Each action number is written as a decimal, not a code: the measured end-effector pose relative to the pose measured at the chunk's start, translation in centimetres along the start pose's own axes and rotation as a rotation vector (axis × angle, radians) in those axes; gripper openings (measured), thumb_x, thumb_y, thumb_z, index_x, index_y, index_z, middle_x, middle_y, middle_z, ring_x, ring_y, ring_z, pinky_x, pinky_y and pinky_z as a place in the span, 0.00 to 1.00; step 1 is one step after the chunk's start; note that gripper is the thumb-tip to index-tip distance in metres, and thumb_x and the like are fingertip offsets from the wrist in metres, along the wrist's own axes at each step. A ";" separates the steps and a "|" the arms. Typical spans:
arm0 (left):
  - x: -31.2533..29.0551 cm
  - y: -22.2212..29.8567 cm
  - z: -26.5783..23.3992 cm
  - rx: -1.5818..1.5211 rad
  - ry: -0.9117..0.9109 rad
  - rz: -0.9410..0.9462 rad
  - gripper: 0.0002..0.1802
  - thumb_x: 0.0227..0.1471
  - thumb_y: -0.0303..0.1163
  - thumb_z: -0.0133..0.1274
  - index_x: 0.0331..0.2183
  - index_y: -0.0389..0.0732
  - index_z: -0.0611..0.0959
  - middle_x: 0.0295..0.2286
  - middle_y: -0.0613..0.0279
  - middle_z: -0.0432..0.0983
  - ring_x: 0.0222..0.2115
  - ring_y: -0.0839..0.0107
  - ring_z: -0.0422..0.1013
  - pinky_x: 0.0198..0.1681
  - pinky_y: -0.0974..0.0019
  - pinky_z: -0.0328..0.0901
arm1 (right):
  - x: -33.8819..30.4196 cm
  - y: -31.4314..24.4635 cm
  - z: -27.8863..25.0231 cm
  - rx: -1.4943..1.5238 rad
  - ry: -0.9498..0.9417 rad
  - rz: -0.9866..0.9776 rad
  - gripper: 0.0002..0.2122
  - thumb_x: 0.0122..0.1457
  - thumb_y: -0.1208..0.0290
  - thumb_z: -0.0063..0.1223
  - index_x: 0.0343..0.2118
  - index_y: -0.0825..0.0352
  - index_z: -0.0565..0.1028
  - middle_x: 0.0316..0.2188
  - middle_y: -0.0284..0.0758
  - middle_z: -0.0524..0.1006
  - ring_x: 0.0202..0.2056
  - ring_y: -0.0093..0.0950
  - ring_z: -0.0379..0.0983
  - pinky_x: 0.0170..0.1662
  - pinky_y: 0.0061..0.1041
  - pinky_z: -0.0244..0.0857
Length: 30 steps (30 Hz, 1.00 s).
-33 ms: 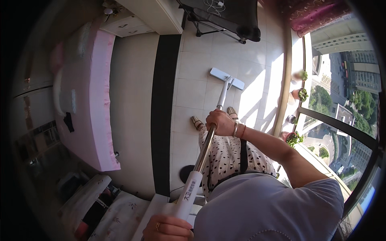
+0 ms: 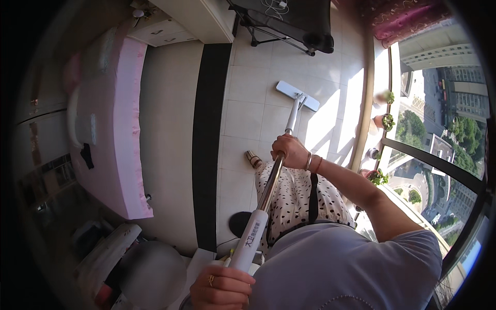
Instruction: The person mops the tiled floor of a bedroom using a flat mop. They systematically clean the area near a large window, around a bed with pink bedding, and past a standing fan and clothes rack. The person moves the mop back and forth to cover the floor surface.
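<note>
A flat mop slants across the view, with a white grip, a shiny metal pole and a pale blue-white flat head. My left hand, wearing a ring, is closed around the white grip near the lower edge. Farther up, my right hand, with bracelets at its wrist, wraps round the metal pole. Beyond it the mop head lies on the tiled floor, close to a patch of sunlight. One sandalled foot shows left of the pole; my right hand hides the other.
Ahead stands a dark folding bed or lounger with a white cable on it. Potted plants line the window ledge at right. A black strip edges the floor at left, with a pink-covered bed beyond. A round dark object sits near my legs.
The mop head has slid slightly to the right and away from me. Both hands have moved a little to the right and forward with the pole, still gripping it.
</note>
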<state>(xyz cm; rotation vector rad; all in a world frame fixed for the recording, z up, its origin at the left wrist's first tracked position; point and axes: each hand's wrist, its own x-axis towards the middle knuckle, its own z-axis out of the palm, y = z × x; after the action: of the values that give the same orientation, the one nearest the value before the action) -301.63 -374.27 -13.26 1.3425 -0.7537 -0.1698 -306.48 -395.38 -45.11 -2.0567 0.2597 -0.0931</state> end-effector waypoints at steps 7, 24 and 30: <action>-1.5 -14.9 6.3 -0.188 -0.577 -0.242 0.14 0.41 0.18 0.61 0.23 0.44 0.73 0.22 0.65 0.75 0.29 0.66 0.76 0.50 0.51 0.67 | -5.5 15.2 -7.5 -0.285 0.114 0.507 0.09 0.54 0.63 0.62 0.24 0.61 0.75 0.30 0.28 0.77 0.43 0.30 0.71 0.48 0.37 0.61; -12.5 0.5 -13.4 0.474 0.031 -0.333 0.12 0.53 0.33 0.50 0.21 0.47 0.66 0.14 0.69 0.65 0.18 0.75 0.66 0.40 0.60 0.69 | 2.5 -2.7 18.3 -0.300 -0.234 0.022 0.12 0.59 0.56 0.53 0.25 0.58 0.77 0.26 0.28 0.76 0.40 0.30 0.72 0.56 0.51 0.51; -19.2 5.1 -17.6 0.517 0.289 -0.242 0.14 0.54 0.36 0.51 0.22 0.43 0.66 0.17 0.64 0.60 0.21 0.64 0.62 0.36 0.51 0.64 | 1.0 -9.5 26.8 -0.213 -0.389 -0.171 0.08 0.55 0.60 0.55 0.24 0.57 0.78 0.26 0.28 0.78 0.40 0.29 0.74 0.54 0.43 0.56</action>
<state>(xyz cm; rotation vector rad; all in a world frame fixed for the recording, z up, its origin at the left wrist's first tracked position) -307.51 -348.60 -16.77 1.9022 -0.3975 0.0352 -299.48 -368.20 -49.65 -2.2536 -0.1540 0.2381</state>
